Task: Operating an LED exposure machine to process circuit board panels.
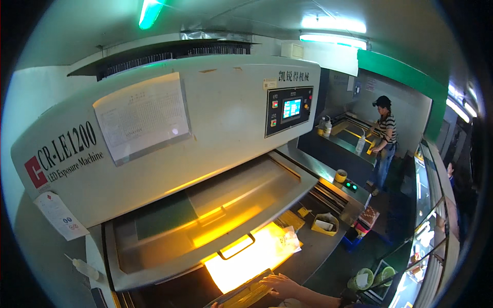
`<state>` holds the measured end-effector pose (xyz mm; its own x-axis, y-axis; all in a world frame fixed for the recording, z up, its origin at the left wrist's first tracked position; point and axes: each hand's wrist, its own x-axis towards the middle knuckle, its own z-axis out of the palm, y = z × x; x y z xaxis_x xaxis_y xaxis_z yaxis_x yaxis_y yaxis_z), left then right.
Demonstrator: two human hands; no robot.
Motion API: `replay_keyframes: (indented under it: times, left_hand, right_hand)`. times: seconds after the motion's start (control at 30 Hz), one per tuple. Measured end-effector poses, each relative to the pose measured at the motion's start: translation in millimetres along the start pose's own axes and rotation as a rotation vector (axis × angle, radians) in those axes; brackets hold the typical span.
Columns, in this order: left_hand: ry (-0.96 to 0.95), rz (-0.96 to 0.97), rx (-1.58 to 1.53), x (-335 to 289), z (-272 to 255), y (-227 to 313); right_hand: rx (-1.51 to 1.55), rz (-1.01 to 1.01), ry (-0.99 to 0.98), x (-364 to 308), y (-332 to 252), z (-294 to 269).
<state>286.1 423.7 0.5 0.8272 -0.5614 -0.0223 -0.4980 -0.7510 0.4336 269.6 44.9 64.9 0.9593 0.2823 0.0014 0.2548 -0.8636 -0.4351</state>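
At the bottom edge, a thin, yellowish framed panel (pixel 241 296) is held at a slant. My right hand (pixel 280 285) rests on its right part with the fingers stretched out over the surface. Only a sliver of my left hand (pixel 216 305) shows, closed at the panel's lower left edge; the rest is cut off. Beyond the panel lies a brightly lit yellow-white sheet (pixel 246 264) on the bed of a large white exposure machine (pixel 215 102). A framed, see-through lid (pixel 205 210) with a dark handle (pixel 237 247) slants up above the sheet.
Right of the sheet are a yellow box (pixel 325 224), a roll of tape (pixel 341 175) and green-lit buttons (pixel 351 186). A squeeze bottle (pixel 86 269) is at the left. Green bins (pixel 361 279) stand on the floor. Another person (pixel 386 133) works at a far table.
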Motion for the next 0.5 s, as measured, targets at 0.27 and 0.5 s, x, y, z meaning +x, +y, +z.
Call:
replay_keyframes:
  times: [0.27,0.5]
  left_hand:
    - [-0.404,-0.308,0.203,-3.9,119.9,-29.0]
    - [-0.439,-0.424,0.25,-13.0,164.3,-26.5]
  right_hand:
    - [0.284,0.403,-0.416,-137.8,21.2,81.5]
    - [0.142,0.173,-0.117,-290.1,42.8,159.5]
